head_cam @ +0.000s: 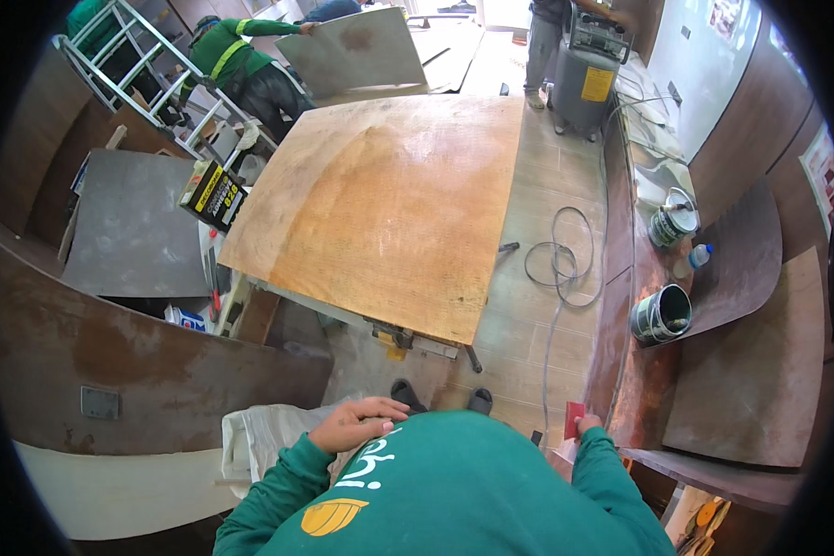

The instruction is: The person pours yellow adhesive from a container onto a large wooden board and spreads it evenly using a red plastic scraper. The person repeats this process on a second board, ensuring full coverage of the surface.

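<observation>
My left hand [356,421] rests against the front of my green shirt with its fingers stretched out and nothing in it. At my right side, my right hand [586,424] grips a flat red spreader [574,421]; its lower part is partly hidden by my body. In front of me a large wooden sheet [389,222] lies flat on a support. Much of its surface is darker orange and glossy, with a paler band along the left and far edges. Both hands are apart from the sheet.
A contact adhesive tin [212,196] stands left of the sheet, near an aluminium ladder [149,87]. A hose [561,267] coils on the floor; an open can [660,314] sits on the right ledge. One co-worker [247,66] handles a grey panel [354,55]; another person stands by a compressor [584,83].
</observation>
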`<move>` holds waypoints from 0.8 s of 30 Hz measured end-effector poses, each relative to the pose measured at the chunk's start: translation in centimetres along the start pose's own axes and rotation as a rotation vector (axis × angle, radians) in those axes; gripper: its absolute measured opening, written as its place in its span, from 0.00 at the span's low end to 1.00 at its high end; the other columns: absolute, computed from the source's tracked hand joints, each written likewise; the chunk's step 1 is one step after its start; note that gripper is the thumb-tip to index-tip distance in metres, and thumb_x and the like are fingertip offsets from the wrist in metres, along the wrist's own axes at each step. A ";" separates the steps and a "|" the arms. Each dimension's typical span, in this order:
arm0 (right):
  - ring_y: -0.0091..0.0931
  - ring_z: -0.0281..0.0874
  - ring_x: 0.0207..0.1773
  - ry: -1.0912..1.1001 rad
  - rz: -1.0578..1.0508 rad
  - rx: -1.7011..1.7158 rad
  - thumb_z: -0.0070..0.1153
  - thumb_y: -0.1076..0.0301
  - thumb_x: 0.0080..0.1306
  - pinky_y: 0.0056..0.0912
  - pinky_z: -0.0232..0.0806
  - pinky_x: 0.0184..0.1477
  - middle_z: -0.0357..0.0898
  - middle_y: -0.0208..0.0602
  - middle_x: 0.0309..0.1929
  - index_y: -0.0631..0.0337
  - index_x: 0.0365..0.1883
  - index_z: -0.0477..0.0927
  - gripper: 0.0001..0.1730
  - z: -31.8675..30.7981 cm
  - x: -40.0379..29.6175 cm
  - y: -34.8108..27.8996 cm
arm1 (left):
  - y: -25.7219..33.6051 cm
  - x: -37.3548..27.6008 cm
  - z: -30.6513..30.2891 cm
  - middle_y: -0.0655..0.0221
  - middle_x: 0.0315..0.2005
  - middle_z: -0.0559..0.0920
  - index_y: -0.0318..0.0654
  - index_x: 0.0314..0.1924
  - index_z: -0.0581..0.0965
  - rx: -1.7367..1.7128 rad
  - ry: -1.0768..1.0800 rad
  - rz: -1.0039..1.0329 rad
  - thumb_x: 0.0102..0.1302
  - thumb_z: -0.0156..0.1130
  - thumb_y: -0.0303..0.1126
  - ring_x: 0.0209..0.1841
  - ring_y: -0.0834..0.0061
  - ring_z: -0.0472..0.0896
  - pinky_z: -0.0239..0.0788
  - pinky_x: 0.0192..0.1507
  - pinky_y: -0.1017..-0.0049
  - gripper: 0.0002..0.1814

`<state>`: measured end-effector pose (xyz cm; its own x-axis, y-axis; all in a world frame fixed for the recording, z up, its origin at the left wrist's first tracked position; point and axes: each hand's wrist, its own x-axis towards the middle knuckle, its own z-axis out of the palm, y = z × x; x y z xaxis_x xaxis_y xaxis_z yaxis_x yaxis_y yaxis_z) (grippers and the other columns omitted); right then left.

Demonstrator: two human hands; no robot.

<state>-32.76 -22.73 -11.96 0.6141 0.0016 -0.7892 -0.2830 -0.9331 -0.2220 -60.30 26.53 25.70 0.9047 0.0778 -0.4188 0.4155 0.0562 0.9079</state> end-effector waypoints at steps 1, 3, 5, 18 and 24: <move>0.42 0.85 0.35 0.022 0.056 0.178 0.57 0.67 0.68 0.51 0.78 0.24 0.84 0.45 0.38 0.64 0.45 0.80 0.11 0.2 -0.2 -0.4 | -0.6 -0.1 0.0 0.60 0.56 0.81 0.34 0.55 0.82 0.044 0.021 -0.013 0.69 0.62 0.33 0.59 0.70 0.77 0.65 0.64 0.69 0.17; 0.42 0.85 0.32 0.036 0.062 0.401 0.58 0.70 0.66 0.51 0.78 0.24 0.84 0.47 0.36 0.65 0.44 0.81 0.11 -0.3 0.4 -2.3 | -1.2 0.0 -0.2 0.61 0.55 0.82 0.34 0.54 0.82 0.147 0.072 0.016 0.69 0.63 0.33 0.59 0.71 0.77 0.65 0.64 0.70 0.17; 0.42 0.85 0.28 0.005 0.015 0.483 0.59 0.70 0.63 0.50 0.79 0.23 0.84 0.50 0.35 0.65 0.46 0.80 0.14 -0.5 0.3 -3.8 | -1.3 -0.1 -0.1 0.63 0.51 0.84 0.34 0.53 0.83 0.156 0.181 0.000 0.68 0.64 0.32 0.54 0.73 0.80 0.68 0.60 0.72 0.16; 0.27 0.83 0.36 0.381 -0.883 1.171 0.49 0.62 0.73 0.30 0.75 0.36 0.83 0.35 0.41 0.65 0.52 0.78 0.17 -27.4 -8.7 -38.1 | 0.6 0.8 -24.1 0.69 0.37 0.85 0.33 0.46 0.84 0.402 0.924 0.354 0.69 0.65 0.38 0.40 0.80 0.79 0.71 0.47 0.76 0.15; 0.34 0.82 0.36 0.650 -1.095 0.066 0.54 0.61 0.65 0.36 0.73 0.43 0.85 0.45 0.33 0.64 0.49 0.83 0.20 -29.2 -17.6 -61.1 | 0.2 8.8 -44.0 0.59 0.52 0.83 0.32 0.52 0.81 0.490 1.074 0.369 0.71 0.62 0.38 0.60 0.66 0.77 0.64 0.64 0.69 0.18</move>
<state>-4.75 23.79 32.22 0.7897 0.5628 0.2441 0.5735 -0.5361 -0.6195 -56.40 71.04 21.36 0.5350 0.8003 0.2708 0.3524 -0.5027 0.7894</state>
